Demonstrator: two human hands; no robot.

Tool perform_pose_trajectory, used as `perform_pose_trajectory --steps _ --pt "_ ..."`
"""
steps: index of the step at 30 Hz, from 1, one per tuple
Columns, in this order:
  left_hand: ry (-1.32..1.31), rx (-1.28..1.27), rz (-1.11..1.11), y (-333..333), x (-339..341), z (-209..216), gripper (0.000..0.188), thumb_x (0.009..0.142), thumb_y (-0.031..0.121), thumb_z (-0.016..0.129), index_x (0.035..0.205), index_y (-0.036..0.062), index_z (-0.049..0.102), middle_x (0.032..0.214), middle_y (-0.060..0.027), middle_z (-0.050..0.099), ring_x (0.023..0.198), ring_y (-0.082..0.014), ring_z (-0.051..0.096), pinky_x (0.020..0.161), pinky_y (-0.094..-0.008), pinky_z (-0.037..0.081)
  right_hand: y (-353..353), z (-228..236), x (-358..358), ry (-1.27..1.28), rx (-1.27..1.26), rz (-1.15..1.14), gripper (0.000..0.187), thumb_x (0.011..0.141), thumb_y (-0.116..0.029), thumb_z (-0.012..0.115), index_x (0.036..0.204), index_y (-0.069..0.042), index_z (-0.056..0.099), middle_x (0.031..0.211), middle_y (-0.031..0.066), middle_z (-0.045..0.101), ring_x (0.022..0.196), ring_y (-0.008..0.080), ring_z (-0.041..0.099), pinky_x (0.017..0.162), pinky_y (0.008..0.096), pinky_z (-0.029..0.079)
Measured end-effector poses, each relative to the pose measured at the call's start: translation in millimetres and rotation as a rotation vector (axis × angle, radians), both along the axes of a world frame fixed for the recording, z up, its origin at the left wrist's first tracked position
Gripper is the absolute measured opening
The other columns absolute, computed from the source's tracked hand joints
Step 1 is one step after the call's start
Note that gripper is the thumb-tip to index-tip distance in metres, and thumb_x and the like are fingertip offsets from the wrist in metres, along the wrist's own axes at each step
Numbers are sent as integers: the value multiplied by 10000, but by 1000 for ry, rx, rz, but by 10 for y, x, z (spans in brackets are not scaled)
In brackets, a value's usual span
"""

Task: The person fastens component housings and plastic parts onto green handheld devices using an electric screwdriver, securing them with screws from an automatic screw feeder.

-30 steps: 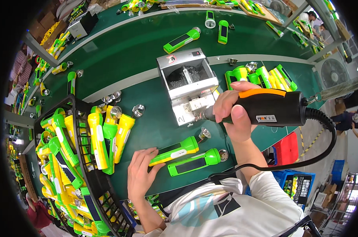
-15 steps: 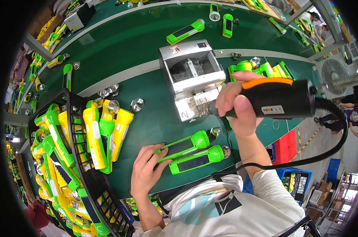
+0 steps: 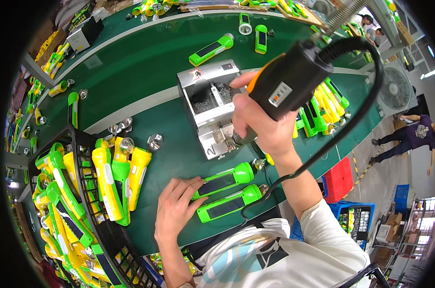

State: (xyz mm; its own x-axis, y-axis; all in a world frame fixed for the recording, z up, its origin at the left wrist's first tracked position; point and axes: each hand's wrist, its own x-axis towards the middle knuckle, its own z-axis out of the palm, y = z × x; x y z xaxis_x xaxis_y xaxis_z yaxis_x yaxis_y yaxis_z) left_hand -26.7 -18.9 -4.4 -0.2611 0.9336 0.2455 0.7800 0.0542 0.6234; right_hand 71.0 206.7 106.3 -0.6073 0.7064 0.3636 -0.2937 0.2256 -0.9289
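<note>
My right hand [image 3: 265, 125] is wrapped round a black and orange electric screwdriver [image 3: 289, 79], its body tilted up to the right. The screwdriver's nose is at the front outlet of a silver screw feeder [image 3: 209, 123]; its very tip is hidden. Near the table's front edge, my left hand [image 3: 174, 204] grips the tail end of a green flashlight [image 3: 227, 180] with a dark panel on its side. A second green flashlight [image 3: 230, 203] lies parallel, just in front of it, close to my left thumb. Loose shiny reflectors [image 3: 258, 164] sit by their heads.
A black crate [image 3: 78, 165] heaped with yellow and green flashlights stands at left. More flashlights [image 3: 323, 113] lie right of the feeder. The screwdriver's black cable [image 3: 342, 144] loops over my right forearm. A person [image 3: 409, 141] stands beyond the table at right.
The screwdriver has swung from nearly level to steeply tilted, its cable end rising, while its nose stays by the feeder. My left hand keeps its hold on the flashlight. The whole view has shifted slightly.
</note>
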Motion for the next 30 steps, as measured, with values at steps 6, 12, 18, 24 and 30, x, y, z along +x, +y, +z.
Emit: perform_pose_trajectory --steps 6,12,18,24,30 --pt "-34 24 -11 -41 -13 5 441 729 92 841 1148 36 715 1154 -72 713 977 -272 647 847 -390 552 -2 -207 141 185 -11 4 238 870 45 716 1090 23 628 717 14 621 526 60 563 472 234 423" --pt "-86 62 25 -54 -9 -65 464 698 57 855 1142 17 725 1138 -105 716 961 -306 657 825 -399 549 -61 -129 195 99 -1 -18 95 848 47 727 857 -21 662 692 14 631 630 87 576 704 311 538" --pt "-95 89 13 -55 -37 -86 450 695 70 862 1122 15 730 1128 -108 719 941 -308 659 811 -394 551 -46 -97 194 142 73 31 163 842 53 718 738 -42 639 629 18 605 640 143 597 795 388 568" --pt "-68 102 22 -60 -31 -91 442 690 87 869 1103 14 731 1107 -110 724 925 -308 663 801 -395 553 -34 -182 143 158 119 -22 121 862 26 697 799 -18 604 615 33 587 618 162 591 750 391 541" --pt "-73 104 23 -43 -15 -104 444 673 76 866 1091 9 731 1105 -111 725 920 -302 662 798 -393 550 -2 -226 70 33 142 40 287 925 -40 639 1174 82 561 600 39 556 456 116 512 455 268 415"
